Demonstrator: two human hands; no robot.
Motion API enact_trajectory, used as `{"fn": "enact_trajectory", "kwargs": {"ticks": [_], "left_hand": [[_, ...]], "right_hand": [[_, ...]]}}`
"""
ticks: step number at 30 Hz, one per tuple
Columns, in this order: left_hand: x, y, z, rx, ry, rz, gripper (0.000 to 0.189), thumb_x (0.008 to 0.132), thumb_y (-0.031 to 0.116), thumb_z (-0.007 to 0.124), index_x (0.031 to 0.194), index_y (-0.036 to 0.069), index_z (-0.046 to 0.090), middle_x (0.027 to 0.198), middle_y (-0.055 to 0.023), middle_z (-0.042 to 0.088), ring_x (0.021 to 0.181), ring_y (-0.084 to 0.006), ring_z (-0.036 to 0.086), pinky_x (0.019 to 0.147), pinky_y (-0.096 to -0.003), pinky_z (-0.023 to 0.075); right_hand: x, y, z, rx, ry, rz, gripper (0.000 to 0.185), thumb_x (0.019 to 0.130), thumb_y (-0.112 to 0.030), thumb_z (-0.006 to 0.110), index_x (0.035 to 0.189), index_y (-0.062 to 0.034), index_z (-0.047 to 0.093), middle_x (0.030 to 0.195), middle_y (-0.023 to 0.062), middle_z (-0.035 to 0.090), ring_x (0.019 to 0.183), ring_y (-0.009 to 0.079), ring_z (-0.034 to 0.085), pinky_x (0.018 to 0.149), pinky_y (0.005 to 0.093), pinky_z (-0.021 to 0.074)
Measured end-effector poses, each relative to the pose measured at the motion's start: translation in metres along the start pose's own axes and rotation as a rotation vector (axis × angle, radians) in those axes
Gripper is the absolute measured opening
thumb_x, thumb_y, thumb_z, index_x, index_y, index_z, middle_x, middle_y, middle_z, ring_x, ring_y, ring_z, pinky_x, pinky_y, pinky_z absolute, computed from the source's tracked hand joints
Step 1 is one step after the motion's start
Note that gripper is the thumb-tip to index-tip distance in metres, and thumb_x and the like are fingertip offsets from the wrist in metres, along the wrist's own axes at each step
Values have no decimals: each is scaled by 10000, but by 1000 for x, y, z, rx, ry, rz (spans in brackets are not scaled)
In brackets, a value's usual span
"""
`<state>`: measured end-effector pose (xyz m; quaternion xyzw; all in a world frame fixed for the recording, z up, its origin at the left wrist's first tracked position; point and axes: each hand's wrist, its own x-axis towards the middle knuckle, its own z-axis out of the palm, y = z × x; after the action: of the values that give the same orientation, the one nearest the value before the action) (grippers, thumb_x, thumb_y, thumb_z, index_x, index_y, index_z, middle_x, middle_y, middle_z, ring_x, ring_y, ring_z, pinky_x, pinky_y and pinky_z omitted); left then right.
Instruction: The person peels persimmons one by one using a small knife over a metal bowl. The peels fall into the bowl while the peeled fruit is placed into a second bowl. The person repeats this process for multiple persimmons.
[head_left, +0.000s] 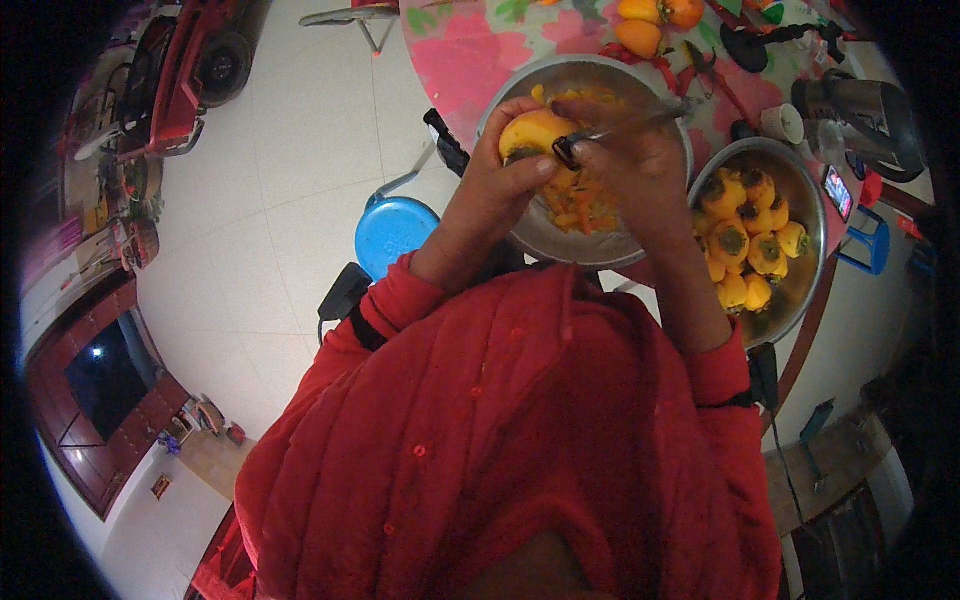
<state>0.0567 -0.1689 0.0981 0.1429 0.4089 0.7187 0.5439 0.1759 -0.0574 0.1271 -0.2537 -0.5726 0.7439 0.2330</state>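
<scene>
My left hand (517, 157) grips a partly peeled persimmon (536, 133) with its dark calyx facing me, above a wide metal bowl (536, 238). In my right hand (637, 169) is a slim peeling tool (568, 152). Its dark end lies against or very close to the fruit, and its other end is blurred. Orange peel strips (574, 206) lie in the bowl under both hands. On the right, a second metal bowl (799, 300) holds several peeled persimmons (731, 240) with their calyxes on.
Unpeeled persimmons (639, 37) sit on the flowered tablecloth (472, 56). To the right stand a white cup (781, 124), a dark kettle-like vessel (862, 124) and a lit phone (838, 193). A blue stool (396, 234) is on the tiled floor at left; a red ride-on vehicle (187, 82) stands farther off.
</scene>
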Motion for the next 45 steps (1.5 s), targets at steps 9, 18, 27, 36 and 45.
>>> {"fn": "enact_trajectory", "kwargs": {"ticks": [9, 18, 27, 36, 45], "left_hand": [[-11, 9, 2, -49, 12, -64, 606, 707, 143, 665, 1248, 31, 413, 1126, -95, 535, 1049, -210, 538, 919, -328, 448], [-4, 8, -2, 89, 8, -79, 612, 697, 92, 656, 1261, 63, 421, 1149, -85, 525, 1066, -211, 532, 932, -326, 445], [-7, 10, -2, 415, -13, 18, 615, 680, 81, 692, 1243, 63, 443, 1122, -68, 540, 1037, -173, 531, 898, -302, 446], [-9, -8, -25, 206, 53, -172, 601, 697, 164, 675, 1243, 40, 460, 1112, -91, 559, 1050, -194, 543, 922, -314, 447], [-2, 4, -14, -45, -58, -67, 673, 723, 212, 670, 1304, 23, 386, 1235, -123, 504, 1147, -243, 510, 983, -361, 422]], "right_hand": [[0, 52, -37, 55, 175, 288, 305, 857, -104, 595, 1144, -3, 592, 1036, 67, 645, 933, 138, 607, 793, 281, 507], [-9, 29, -30, 70, 120, 226, 368, 856, -126, 609, 1203, -11, 562, 1112, 67, 624, 980, 154, 604, 851, 288, 497], [-9, 1, -3, 1, 10, 157, 349, 846, -75, 568, 1188, -4, 577, 1124, 81, 619, 1038, 160, 581, 909, 292, 468], [-7, 47, -21, -25, -24, 295, 291, 863, -90, 534, 1135, -22, 614, 1095, 81, 626, 977, 180, 606, 843, 308, 500], [0, 84, -38, 17, 32, 3, 320, 829, -181, 580, 1139, -123, 635, 1056, 60, 646, 960, 271, 602, 882, 395, 457]]}}
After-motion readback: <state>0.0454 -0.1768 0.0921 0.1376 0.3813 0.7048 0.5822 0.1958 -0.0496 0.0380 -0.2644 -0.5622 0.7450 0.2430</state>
